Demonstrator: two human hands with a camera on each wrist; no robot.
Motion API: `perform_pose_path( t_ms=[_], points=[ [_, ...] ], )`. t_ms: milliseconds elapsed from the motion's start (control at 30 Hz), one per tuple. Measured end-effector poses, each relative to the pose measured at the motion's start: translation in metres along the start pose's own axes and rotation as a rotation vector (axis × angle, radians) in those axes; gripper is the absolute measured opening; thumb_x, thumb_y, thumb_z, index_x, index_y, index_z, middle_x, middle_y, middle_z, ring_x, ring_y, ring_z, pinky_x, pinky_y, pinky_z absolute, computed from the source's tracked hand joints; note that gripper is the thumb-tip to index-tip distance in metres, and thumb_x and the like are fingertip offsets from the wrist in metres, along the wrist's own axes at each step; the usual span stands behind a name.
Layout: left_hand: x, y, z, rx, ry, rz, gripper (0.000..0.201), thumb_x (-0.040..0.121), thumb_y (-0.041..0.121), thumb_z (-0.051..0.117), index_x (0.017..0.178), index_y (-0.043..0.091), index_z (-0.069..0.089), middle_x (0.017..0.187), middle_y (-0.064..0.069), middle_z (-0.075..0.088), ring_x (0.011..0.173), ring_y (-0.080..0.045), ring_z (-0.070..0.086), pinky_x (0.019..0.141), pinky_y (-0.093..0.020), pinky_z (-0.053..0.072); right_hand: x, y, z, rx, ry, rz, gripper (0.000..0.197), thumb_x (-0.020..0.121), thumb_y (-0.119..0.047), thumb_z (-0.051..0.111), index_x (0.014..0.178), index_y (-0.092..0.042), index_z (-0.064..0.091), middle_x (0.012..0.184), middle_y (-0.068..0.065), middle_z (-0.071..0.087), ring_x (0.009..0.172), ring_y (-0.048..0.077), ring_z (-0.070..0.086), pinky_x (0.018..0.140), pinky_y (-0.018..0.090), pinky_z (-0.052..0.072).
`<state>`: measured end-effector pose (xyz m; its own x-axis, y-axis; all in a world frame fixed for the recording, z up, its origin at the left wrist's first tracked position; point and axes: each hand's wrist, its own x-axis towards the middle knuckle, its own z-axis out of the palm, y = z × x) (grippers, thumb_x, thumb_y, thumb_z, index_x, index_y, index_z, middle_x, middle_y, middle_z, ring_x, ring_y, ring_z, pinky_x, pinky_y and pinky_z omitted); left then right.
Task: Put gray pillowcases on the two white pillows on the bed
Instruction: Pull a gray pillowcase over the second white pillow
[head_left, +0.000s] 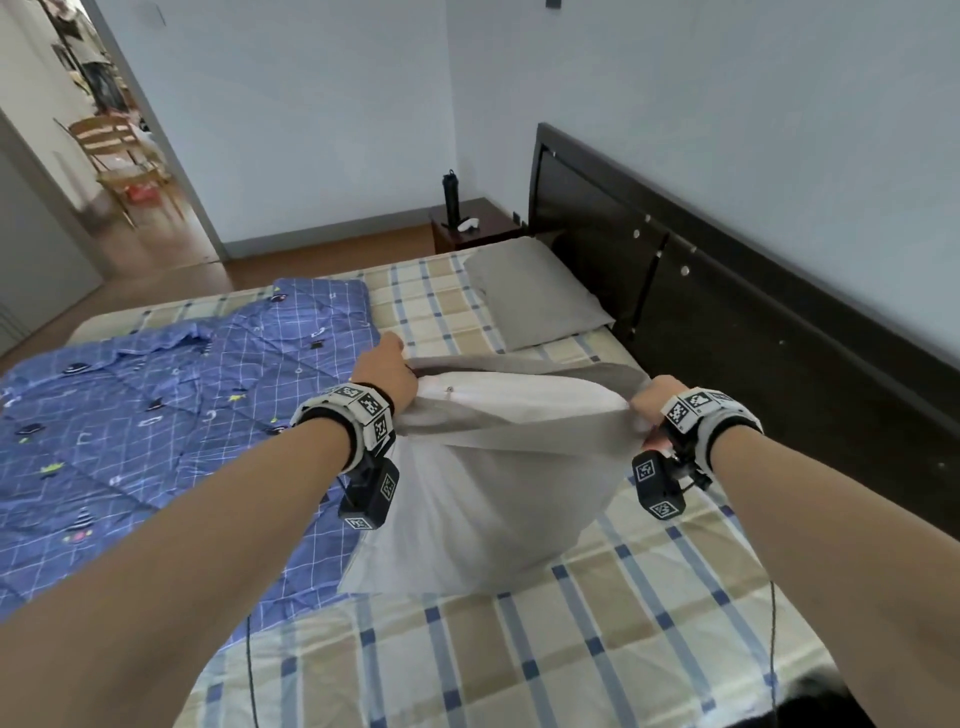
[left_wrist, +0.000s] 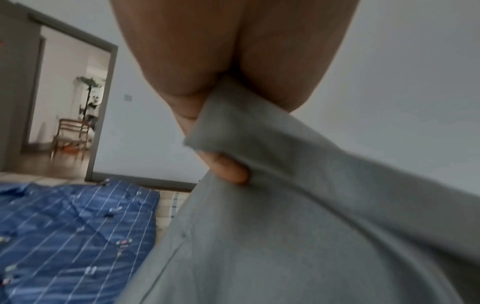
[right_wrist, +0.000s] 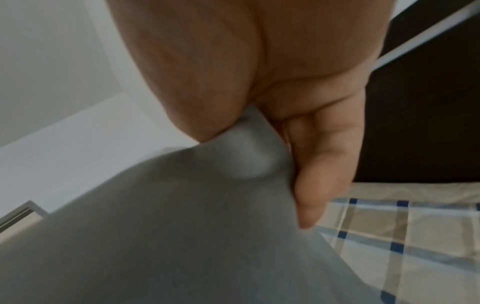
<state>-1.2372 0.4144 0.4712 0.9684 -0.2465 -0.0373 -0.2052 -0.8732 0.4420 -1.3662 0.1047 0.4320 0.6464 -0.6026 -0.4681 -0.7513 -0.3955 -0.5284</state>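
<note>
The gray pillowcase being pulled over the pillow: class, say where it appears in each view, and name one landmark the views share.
Head: pillowcase at centre, stretched between left hand and right hand.
Left wrist: fills the lower right, below the hand.
Right wrist: fills the lower left, below the hand.
Shared landmark: plaid sheet.

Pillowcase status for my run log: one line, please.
left hand: grips pillowcase | right hand: grips it | white pillow: partly in
</note>
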Motion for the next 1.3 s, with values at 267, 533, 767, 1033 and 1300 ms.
perform_pose_path(
  t_ms=[267,533,767,1033,1300],
  points=[
    [0.055,0.076,0.012,0.059,0.092,0.038,0.021,0.094,0.011,0.047,0.089,0.003,0.065,0.1,-0.019,0.066,0.096,-0.036,0.061,0.071,-0.033,0.041,0.076,-0.011,-0.062,-0.028,0.23,-0.213,0.02,0.089,-0.014,0.052,0.08,-0.004,0.067,0.097,0.019,0.068,0.093,0.038,0.065,0.07,0.032,0.048],
    [0.134,0.213,0.014,-0.03,0.239,0.017,0.023,0.091,0.008,0.05,0.096,0.005,0.072,0.105,-0.019,0.069,0.102,-0.038,0.062,0.082,-0.037,0.048,0.158,-0.038,-0.201,-0.073,0.268,-0.381,0.028,0.09,-0.007,0.043,0.091,-0.003,0.07,0.107,0.017,0.068,0.103,0.037,0.063,0.09,0.036,0.05],
    [0.18,0.301,0.032,-0.235,0.386,-0.054,0.021,0.093,0.014,0.052,0.103,0.017,0.071,0.108,-0.011,0.069,0.103,-0.034,0.062,0.087,-0.036,0.05,0.225,-0.04,-0.284,-0.032,0.401,-0.517,0.026,0.094,-0.008,0.042,0.102,0.0,0.066,0.11,0.023,0.065,0.105,0.039,0.06,0.084,0.035,0.045],
    [0.167,0.307,0.119,-0.039,-0.12,-0.002,0.03,0.085,-0.006,0.051,0.093,0.016,0.071,0.095,-0.002,0.064,0.088,-0.022,0.06,0.072,-0.022,0.045,0.263,0.028,-0.285,-0.325,0.11,-0.225,0.017,0.071,-0.015,0.063,0.059,-0.005,0.056,0.066,0.014,0.061,0.081,0.034,0.068,0.056,0.026,0.048],
    [0.077,0.211,0.285,0.027,-0.894,-0.19,0.028,0.079,-0.009,0.053,0.074,0.014,0.069,0.07,-0.008,0.057,0.057,-0.017,0.055,0.048,-0.023,0.053,0.292,0.162,-0.159,-0.457,-0.109,0.052,0.021,0.083,-0.017,0.054,0.087,0.001,0.063,0.099,0.022,0.07,0.089,0.035,0.069,0.081,0.039,0.057]
  ],
)
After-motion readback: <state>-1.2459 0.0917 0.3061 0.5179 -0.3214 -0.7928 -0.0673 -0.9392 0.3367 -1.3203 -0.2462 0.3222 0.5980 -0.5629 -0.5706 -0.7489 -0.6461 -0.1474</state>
